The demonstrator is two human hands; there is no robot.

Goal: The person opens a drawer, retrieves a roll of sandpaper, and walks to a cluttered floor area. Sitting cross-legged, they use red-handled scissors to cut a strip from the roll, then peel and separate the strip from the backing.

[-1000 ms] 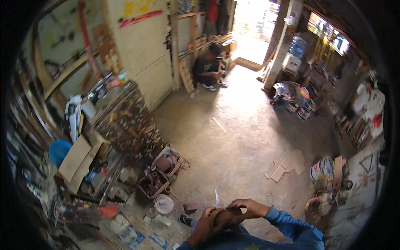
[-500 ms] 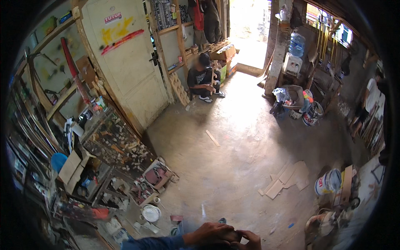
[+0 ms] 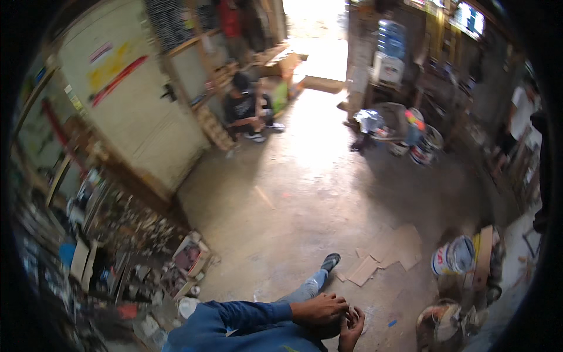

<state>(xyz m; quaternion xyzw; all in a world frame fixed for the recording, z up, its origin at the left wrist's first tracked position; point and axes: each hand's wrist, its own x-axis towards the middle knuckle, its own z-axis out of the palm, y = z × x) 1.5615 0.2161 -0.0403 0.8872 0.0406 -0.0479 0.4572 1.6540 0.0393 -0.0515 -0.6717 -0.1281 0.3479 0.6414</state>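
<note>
My left hand, its arm in a blue sleeve, reaches across the bottom of the view with fingers bent over and pressed together. Close against it on the right is my right hand, fingers curled upward. Between and below the two hands is something dark, mostly hidden, whose kind I cannot make out. My leg in pale blue trousers stretches forward, ending in a dark shoe on the concrete floor.
Flat cardboard pieces lie ahead of my shoe. At right stands a white paint bucket. Boxes of clutter and a littered workbench line the left. A person crouches near the bright doorway; another person is at far right.
The view has shifted, so the room sits further left. More of my blue clothing shows, and my leg is now stretched forward. Both hands remain close together.
</note>
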